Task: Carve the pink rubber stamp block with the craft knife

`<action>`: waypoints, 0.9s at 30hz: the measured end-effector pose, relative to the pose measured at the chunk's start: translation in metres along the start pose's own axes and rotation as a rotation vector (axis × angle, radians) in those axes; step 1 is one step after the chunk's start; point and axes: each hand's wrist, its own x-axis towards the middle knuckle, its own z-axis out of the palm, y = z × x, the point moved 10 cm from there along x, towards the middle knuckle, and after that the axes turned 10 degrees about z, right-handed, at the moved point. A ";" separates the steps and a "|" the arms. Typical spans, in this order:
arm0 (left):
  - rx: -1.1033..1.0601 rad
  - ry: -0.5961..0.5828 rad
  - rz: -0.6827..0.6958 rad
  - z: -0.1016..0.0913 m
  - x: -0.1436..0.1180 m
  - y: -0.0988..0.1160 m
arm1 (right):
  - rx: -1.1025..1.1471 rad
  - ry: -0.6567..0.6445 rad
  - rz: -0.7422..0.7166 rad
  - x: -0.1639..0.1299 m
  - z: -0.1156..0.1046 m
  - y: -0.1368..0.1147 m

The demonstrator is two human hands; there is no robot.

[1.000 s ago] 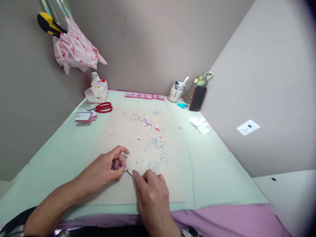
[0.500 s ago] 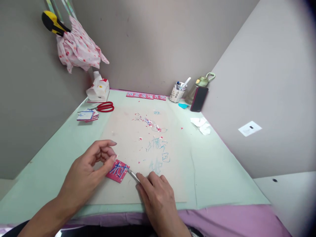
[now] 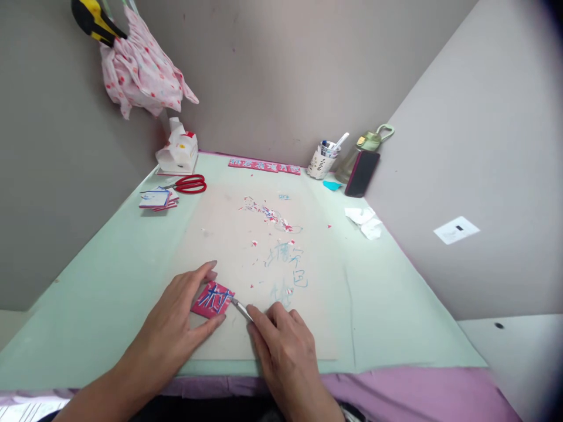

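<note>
A small pinkish-red square tile (image 3: 214, 299) with a blue-and-white written character lies on the pale board (image 3: 308, 340). My left hand (image 3: 187, 308) curves around the tile, thumb along its near edge and fingers at its far left edge. In my right hand (image 3: 284, 340) is a slim silver craft knife (image 3: 241, 309), held like a pen. Its tip touches the tile's right side. Red and white scraps (image 3: 268, 215) are scattered on the board beyond my hands.
Red-handled scissors (image 3: 190, 184) lie beside stacked white cards (image 3: 155, 199) and a tissue pack (image 3: 178, 153). Lettered red tiles (image 3: 264, 166) line the back edge. At the right stand a pen holder (image 3: 323, 162), a bottle (image 3: 349, 164) and a phone (image 3: 362, 174), near crumpled tissue (image 3: 364, 221).
My left hand has shifted from the tile's upper left corner to span it, thumb now along the near edge. The tile has turned slightly. The camera view has shifted a little.
</note>
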 end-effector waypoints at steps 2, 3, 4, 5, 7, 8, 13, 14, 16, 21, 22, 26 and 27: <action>-0.001 0.001 0.010 0.004 -0.010 -0.004 | 0.007 -0.008 -0.005 -0.001 -0.001 0.000; -0.003 0.003 0.016 0.006 -0.012 -0.004 | 0.019 -0.010 -0.008 -0.001 -0.002 0.000; -0.002 0.004 0.024 0.007 -0.013 -0.004 | 0.039 -0.010 -0.008 -0.002 -0.003 0.000; 0.002 0.009 0.034 0.009 -0.012 -0.003 | 0.062 -0.009 -0.007 -0.003 -0.004 0.001; 0.019 0.032 0.063 0.009 -0.011 0.000 | 0.107 0.000 -0.006 -0.004 -0.008 0.002; 0.030 0.043 0.079 0.008 -0.010 0.002 | 0.119 0.004 -0.006 -0.005 -0.009 0.003; 0.073 0.058 0.128 0.007 -0.007 0.008 | 0.099 0.019 -0.013 -0.006 -0.010 0.000; 0.077 0.055 0.128 0.007 -0.006 0.009 | 0.091 0.017 -0.013 -0.005 -0.009 0.000; 0.087 0.055 0.127 0.007 -0.006 0.009 | 0.077 0.012 -0.015 -0.005 -0.008 -0.002; 0.121 0.074 0.137 0.007 -0.006 0.013 | 0.067 -0.006 0.009 -0.006 -0.005 0.000; 0.127 0.081 0.146 0.007 -0.006 0.014 | 0.070 -0.012 0.020 -0.007 -0.004 0.001; 0.145 0.090 0.162 0.007 -0.004 0.018 | 0.101 -0.014 0.039 -0.007 -0.004 0.002; 0.145 0.087 0.159 0.007 -0.004 0.017 | 0.108 -0.007 0.038 -0.007 -0.005 0.002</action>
